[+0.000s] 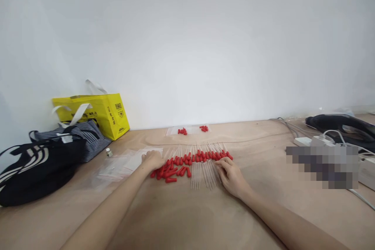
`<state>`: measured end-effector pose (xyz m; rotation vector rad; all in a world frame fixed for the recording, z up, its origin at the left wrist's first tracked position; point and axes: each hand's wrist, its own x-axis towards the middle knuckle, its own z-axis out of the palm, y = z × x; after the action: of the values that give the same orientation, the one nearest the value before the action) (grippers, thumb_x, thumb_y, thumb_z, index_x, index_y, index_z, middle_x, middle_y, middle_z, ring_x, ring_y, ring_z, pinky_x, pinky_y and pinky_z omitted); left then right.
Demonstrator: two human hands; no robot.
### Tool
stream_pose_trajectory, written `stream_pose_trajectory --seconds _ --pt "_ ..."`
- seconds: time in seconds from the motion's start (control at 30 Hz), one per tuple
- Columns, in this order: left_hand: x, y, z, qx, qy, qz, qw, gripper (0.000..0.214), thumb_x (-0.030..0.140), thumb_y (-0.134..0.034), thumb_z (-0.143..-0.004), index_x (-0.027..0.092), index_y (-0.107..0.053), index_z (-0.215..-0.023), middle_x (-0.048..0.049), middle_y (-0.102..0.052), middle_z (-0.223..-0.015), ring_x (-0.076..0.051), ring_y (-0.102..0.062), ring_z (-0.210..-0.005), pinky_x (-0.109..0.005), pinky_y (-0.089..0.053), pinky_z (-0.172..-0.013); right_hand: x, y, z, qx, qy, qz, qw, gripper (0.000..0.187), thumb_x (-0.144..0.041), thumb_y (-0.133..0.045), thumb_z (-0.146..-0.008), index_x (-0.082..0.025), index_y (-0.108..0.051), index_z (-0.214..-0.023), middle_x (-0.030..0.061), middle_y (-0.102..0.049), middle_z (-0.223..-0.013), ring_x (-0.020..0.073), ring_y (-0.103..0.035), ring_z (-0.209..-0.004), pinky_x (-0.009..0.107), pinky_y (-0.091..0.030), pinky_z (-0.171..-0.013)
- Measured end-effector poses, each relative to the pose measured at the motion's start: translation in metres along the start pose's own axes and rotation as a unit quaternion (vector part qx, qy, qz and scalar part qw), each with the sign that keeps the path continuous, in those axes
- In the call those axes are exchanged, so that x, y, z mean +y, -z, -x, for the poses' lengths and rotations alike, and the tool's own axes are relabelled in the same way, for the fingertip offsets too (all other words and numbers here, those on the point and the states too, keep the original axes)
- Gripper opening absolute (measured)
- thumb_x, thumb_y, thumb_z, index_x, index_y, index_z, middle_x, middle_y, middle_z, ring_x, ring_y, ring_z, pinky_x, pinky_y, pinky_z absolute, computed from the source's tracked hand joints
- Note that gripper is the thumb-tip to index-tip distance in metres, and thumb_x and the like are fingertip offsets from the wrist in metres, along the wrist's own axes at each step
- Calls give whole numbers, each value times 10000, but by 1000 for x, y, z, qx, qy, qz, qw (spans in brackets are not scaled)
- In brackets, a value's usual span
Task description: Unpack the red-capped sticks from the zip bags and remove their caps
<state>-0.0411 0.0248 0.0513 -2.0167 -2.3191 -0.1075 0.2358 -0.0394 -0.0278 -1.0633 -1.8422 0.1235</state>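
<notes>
A row of clear droppers with red rubber bulbs (202, 156) lies across the middle of the wooden table. My left hand (152, 160) is at the row's left end, curled, beside the plastic bags; its fingertips are mostly hidden, and I cannot make out what is in them. At the right end, my right hand (230, 174) is closed with its fingers bent against the droppers; what they pinch is too small to tell. Loose red bulbs (170, 174) lie in a pile just right of my left hand. Several bare clear tubes (196, 175) point toward me between the hands.
Clear plastic bags (117, 170) lie left of my left hand, near a small bottle (109, 152). A yellow bag (117, 117), a striped bag (92, 136) and a black bag (43, 168) stand further left. More bulbed droppers (193, 130) lie by the wall. Chargers and cables (320, 140) are at right.
</notes>
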Motion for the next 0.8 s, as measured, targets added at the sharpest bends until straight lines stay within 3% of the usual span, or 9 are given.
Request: stream_pose_trajectory --seconds 0.17,0.27,0.37,0.47,0.6,0.8 --pt "3 19 27 87 -51 -13 995 290 241 -317 -821 105 -567 -878 -172 -606 -949 -300 -518 -958 -418 -324 -783 1 0 0 19 28 11 999 214 -158 -378 -807 -168 -558 -921 85 -536 -832 165 -541 -737 309 -476 -659" --pt "10 16 55 114 -162 1 980 232 244 -320 -847 155 -528 -895 -73 -618 -880 -208 -539 -875 -359 -309 -804 -5 5 -1 66 66 58 994 282 -194 -423 -804 -171 -504 -1073 101 -534 -932 195 -518 -881 357 -446 -770" --pt "18 -2 77 169 -351 25 921 215 225 -331 -853 165 -528 -790 -41 -610 -783 -183 -534 -759 -332 -318 -730 -16 12 0 85 113 112 984 383 -257 -485 -794 -172 -450 -1166 110 -532 -1023 216 -480 -974 387 -394 -838" --pt "27 -23 91 248 -447 41 859 227 200 -339 -855 165 -521 -724 -26 -587 -701 -164 -503 -683 -319 -309 -709 -29 14 2 39 174 146 973 390 -305 -522 -785 -196 -468 -1155 83 -556 -1057 214 -464 -1003 395 -345 -866" --pt "38 -39 99 304 -490 85 812 219 187 -357 -858 166 -512 -705 -10 -568 -668 -143 -480 -660 -311 -305 -736 -38 6 4 -13 237 158 959 283 -333 -542 -778 -243 -537 -1047 20 -628 -920 188 -498 -931 440 -230 -913" --pt "42 -38 102 314 -503 135 794 187 184 -391 -851 169 -531 -729 -2 -578 -657 -132 -487 -658 -302 -331 -732 -35 -4 5 -29 248 151 956 148 -226 -486 -812 -215 -577 -928 -18 -600 -613 134 -509 -729 436 -207 -904"
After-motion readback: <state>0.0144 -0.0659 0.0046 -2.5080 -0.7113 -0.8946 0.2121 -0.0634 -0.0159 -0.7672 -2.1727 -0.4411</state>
